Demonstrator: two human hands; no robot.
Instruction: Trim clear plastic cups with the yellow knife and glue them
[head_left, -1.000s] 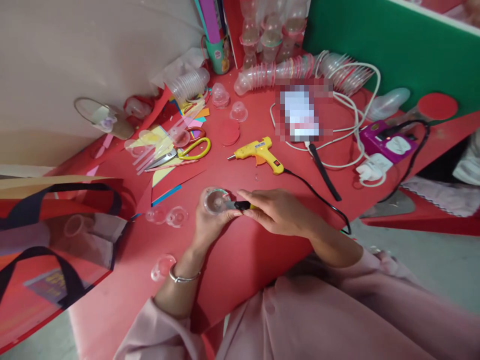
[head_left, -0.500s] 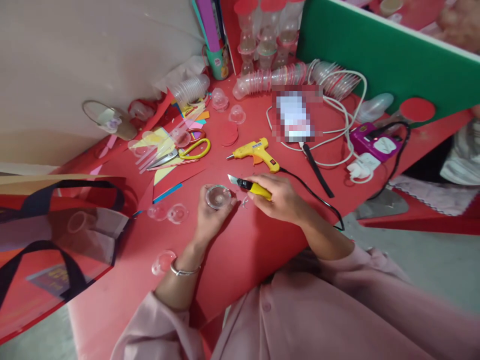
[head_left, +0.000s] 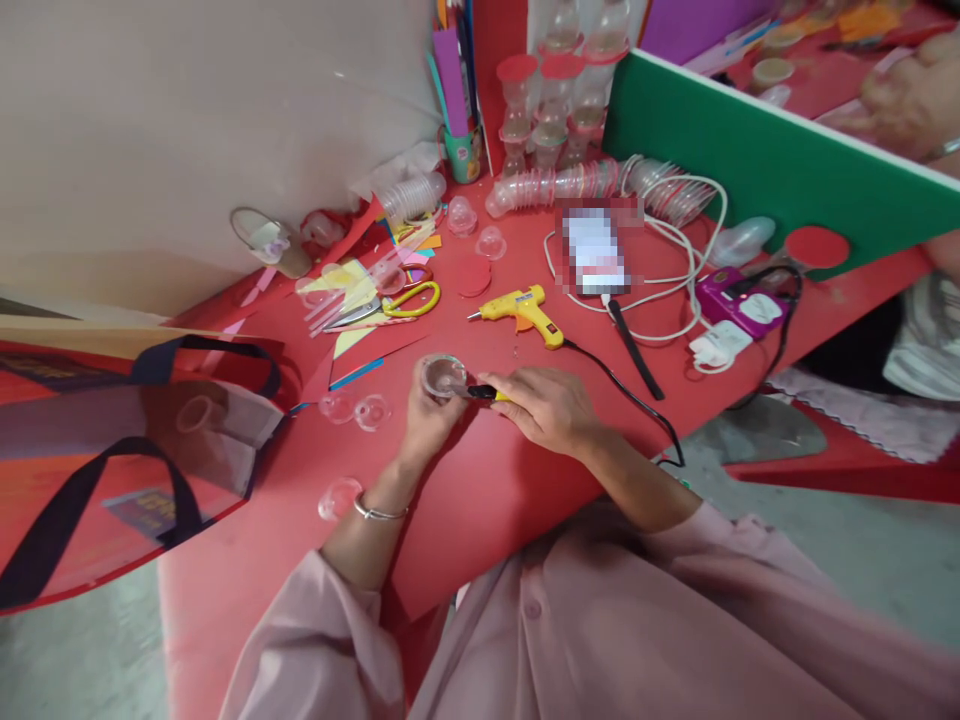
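Pale wall (head_left: 187, 130), far left; red tabletop (head_left: 487, 490), beneath both hands; green panel (head_left: 750, 150), upright at the far right. Left grip (head_left: 429, 420): curled about one clear plastic cup (head_left: 444, 372), mouth upward, held just above the near part of the tabletop; metal bangle (head_left: 382, 514) at the wrist. Right grip (head_left: 546, 408): fingers wrapped round the yellow handle of one cutter (head_left: 484, 392), black toward the front, its blade pointing left and overlapping the cup's right rim; how deep it goes, I cannot tell. Just left of my left grip: two clear domed lids (head_left: 371, 412), side by side; one more dome (head_left: 340, 498) nearer me, by the wrist. Beyond and left of that grip: scissors (head_left: 369, 307), yellow and red handles, lying among paper offcuts (head_left: 351, 342) and one blue strip (head_left: 356, 374). Directly beyond my right grip: one yellow glue gun (head_left: 504, 305), nozzle leftward; past it, a red disc (head_left: 475, 277). Farther out, right of the glue gun: phone (head_left: 596, 250), blurred out, with white cable (head_left: 716, 245); purple power block (head_left: 739, 300). Farthest beyond both hands: a row of nested clear cups (head_left: 559, 185), lying on its side. Well left of my left grip: red bag (head_left: 217, 480), dark straps.
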